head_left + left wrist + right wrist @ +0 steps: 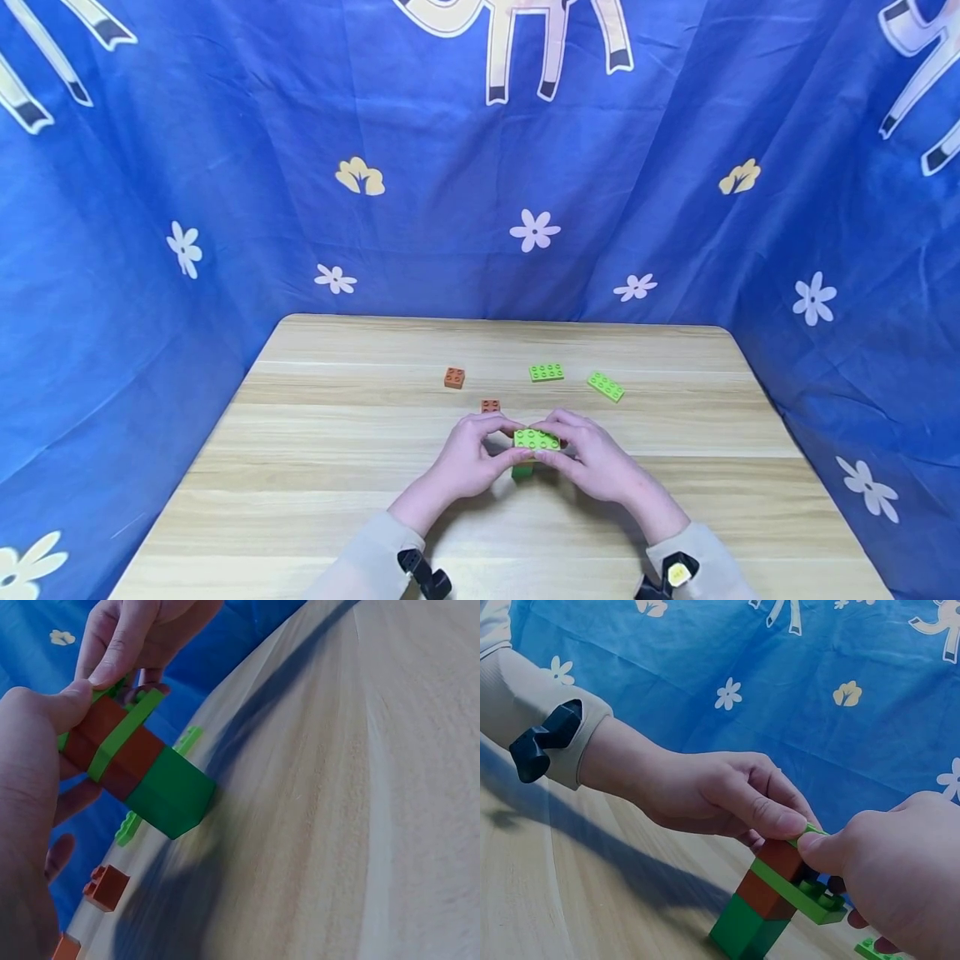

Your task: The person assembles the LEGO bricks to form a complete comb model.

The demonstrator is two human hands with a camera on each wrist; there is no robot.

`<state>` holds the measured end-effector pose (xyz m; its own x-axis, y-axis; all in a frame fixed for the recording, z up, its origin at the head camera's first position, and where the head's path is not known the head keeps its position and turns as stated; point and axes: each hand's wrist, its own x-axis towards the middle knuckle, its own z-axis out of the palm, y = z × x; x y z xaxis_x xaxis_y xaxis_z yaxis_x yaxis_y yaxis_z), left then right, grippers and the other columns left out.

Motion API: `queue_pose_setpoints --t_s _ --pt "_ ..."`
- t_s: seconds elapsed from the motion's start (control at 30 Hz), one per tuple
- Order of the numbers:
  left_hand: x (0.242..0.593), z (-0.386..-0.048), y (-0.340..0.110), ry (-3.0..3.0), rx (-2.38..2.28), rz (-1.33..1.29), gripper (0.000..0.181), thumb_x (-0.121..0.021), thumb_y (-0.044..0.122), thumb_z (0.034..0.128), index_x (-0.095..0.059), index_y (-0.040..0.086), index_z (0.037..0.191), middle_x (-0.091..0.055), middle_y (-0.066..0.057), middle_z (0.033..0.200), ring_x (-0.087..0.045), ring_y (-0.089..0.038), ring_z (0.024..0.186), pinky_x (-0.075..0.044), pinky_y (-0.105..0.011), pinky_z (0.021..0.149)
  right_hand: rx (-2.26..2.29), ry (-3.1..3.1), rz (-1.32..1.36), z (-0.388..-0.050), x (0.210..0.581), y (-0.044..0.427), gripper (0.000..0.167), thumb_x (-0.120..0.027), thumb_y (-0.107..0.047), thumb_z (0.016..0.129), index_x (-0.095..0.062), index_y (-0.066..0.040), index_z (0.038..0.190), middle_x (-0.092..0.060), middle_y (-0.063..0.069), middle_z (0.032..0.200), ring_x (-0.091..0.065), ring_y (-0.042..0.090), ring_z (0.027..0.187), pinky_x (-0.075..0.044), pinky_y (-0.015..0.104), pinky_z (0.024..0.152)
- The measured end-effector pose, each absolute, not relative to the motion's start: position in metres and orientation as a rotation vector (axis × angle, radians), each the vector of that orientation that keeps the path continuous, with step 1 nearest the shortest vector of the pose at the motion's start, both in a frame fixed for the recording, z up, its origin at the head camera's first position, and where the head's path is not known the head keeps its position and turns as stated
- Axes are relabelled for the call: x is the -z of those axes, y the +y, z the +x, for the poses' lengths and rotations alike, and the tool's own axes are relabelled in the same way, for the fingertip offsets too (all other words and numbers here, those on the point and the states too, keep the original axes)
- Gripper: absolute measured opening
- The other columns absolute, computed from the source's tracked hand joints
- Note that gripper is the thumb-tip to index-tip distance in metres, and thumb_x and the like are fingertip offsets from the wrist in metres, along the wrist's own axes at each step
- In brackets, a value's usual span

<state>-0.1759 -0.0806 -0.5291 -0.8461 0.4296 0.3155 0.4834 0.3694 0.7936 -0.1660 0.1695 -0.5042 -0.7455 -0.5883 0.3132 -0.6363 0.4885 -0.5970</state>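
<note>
- Blue patterned curtain (450,233) behind wood-grain table (300,467)
- First orange-brown brick (453,378), lying loose
- Left hand (465,458), pinching light-green top plate (537,442)
- Second orange-brown brick (491,406), just beyond left hand
- Brick stack (133,754) between both hands, dark green at bottom, topped by that plate
- Rear light-green plate (547,372), farther back
- Right hand (600,458), pinching same top plate
- Slanted light-green plate (605,386), beyond right hand

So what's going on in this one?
A person's left hand and right hand pinch a lime-green plate at the top of a toy-brick stack; whether it is fully seated is unclear. Beneath that plate are two reddish-brown bricks with another lime-green plate between them, on a dark green brick. Beyond the hands, two loose reddish-brown bricks and two loose lime-green plates lie on the table.
</note>
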Motion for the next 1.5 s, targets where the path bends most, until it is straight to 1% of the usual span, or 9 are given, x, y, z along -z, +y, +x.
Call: queue_pose_setpoints --t_s 0.13,0.2,0.27,0.5,0.57,0.8,1.0,1.17,1.5 --pt "0.529 -0.176 -0.080 -2.563 1.524 -0.832 0.031 -0.085 0.045 0.0904 -0.079 0.027 0.115 -0.073 0.022 0.106 -0.070 -0.025 0.096 -0.058 -0.046 0.079 -1.116 -2.659 1.090 -0.166 0.504 0.169 0.034 -0.068 -0.035 0.106 -0.070 -0.023 0.137 -0.063 -0.017 0.112 -0.059 0.008 0.093 -0.053 0.034 0.079" --pt "0.529 -0.176 -0.080 -2.566 1.525 -0.825 0.031 -0.085 0.045 0.0901 -0.080 0.027 0.114 -0.073 0.022 0.106 -0.069 -0.026 0.096 -0.057 -0.046 0.079 -1.120 -2.662 1.089 -0.166 0.503 0.169 0.034 -0.068 -0.035 0.105 -0.070 -0.023 0.137 -0.063 -0.017 0.113 -0.059 0.008 0.093 -0.053 0.034 0.079" --pt "0.529 -0.176 -0.080 -2.566 1.528 -0.824 0.031 -0.085 0.046 0.0900 -0.080 0.027 0.114 -0.073 0.022 0.106 -0.069 -0.026 0.097 -0.057 -0.047 0.081 -1.122 -2.665 1.088 -0.166 0.503 0.169 0.034 -0.068 -0.035 0.105 -0.070 -0.023 0.137 -0.063 -0.017 0.113 -0.060 0.008 0.093 -0.053 0.033 0.079" --pt "0.531 -0.175 -0.081 -2.568 1.592 -0.828 0.032 -0.083 0.046 0.0913 -0.078 0.026 0.116 -0.073 0.020 0.110 -0.068 -0.012 0.105 -0.060 -0.048 0.083 -1.107 -2.676 1.083 -0.165 0.503 0.169 0.034 -0.067 -0.037 0.105 -0.070 -0.024 0.136 -0.062 -0.018 0.112 -0.060 0.007 0.093 -0.052 0.032 0.079" --pt "0.532 -0.175 -0.081 -2.566 1.609 -0.839 0.033 -0.083 0.045 0.0922 -0.077 0.025 0.118 -0.073 0.019 0.110 -0.068 -0.011 0.106 -0.060 -0.049 0.084 -1.104 -2.676 1.083 -0.165 0.502 0.169 0.033 -0.067 -0.037 0.105 -0.070 -0.024 0.136 -0.062 -0.018 0.112 -0.059 0.007 0.092 -0.052 0.032 0.079" --pt "0.530 -0.174 -0.082 -2.578 1.521 -0.876 0.034 -0.081 0.044 0.0942 -0.074 0.025 0.122 -0.071 0.020 0.112 -0.066 -0.010 0.108 -0.053 -0.052 0.097 -1.101 -2.677 1.092 -0.166 0.502 0.169 0.033 -0.068 -0.036 0.105 -0.069 -0.024 0.136 -0.061 -0.018 0.112 -0.059 0.007 0.089 -0.052 0.030 0.076" --pt "0.528 -0.174 -0.084 -2.575 1.493 -0.891 0.034 -0.079 0.047 0.0950 -0.074 0.028 0.122 -0.071 0.022 0.112 -0.066 -0.009 0.108 -0.052 -0.051 0.098 -1.082 -2.672 1.099 -0.166 0.503 0.170 0.033 -0.067 -0.036 0.106 -0.069 -0.024 0.137 -0.061 -0.019 0.112 -0.059 0.005 0.090 -0.052 0.029 0.076" --pt "0.526 -0.175 -0.086 -2.580 1.454 -0.928 0.036 -0.077 0.051 0.0957 -0.073 0.029 0.124 -0.071 0.022 0.116 -0.066 -0.008 0.111 -0.052 -0.047 0.101 -1.077 -2.692 1.086 -0.166 0.502 0.171 0.035 -0.067 -0.036 0.105 -0.069 -0.023 0.138 -0.060 -0.019 0.110 -0.057 0.006 0.088 -0.051 0.029 0.075" --pt "0.523 -0.180 -0.095 -2.625 1.394 -0.908 0.045 -0.076 0.055 0.0948 -0.073 0.023 0.126 -0.072 0.015 0.124 -0.064 -0.012 0.122 -0.048 -0.045 0.108 -1.067 -2.675 1.109 -0.165 0.500 0.171 0.036 -0.068 -0.033 0.106 -0.068 -0.019 0.139 -0.061 -0.016 0.112 -0.058 0.006 0.090 -0.052 0.031 0.079"
